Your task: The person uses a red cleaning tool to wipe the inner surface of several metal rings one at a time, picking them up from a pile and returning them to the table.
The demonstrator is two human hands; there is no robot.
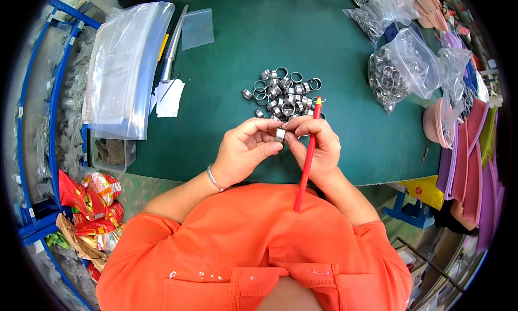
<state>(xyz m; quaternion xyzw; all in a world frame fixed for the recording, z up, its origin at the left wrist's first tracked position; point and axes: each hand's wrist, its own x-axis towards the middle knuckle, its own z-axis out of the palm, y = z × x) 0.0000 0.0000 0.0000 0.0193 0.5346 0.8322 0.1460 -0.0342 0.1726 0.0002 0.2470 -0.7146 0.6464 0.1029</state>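
Between the fingertips of both hands is a shiny metal ring (280,134), held over the near part of the green table. My left hand (249,145) pinches it from the left, with thumb and forefinger closed. On the other side my right hand (318,149) grips the ring with its fingertips too. A long red pencil (306,170) is also lodged in the right hand, its yellowish tip pointing away from me and its other end against my orange shirt. Just beyond the hands lies a loose pile of similar metal rings (288,108), some upright and some flat.
A green table (226,79) spans the middle. Plastic bags (127,62), a long knife-like tool (172,46) and white paper (170,99) lie left. A clear bag of rings (387,76) and a pink container (436,124) stand right. Blue shelving (54,111) flanks the far left.
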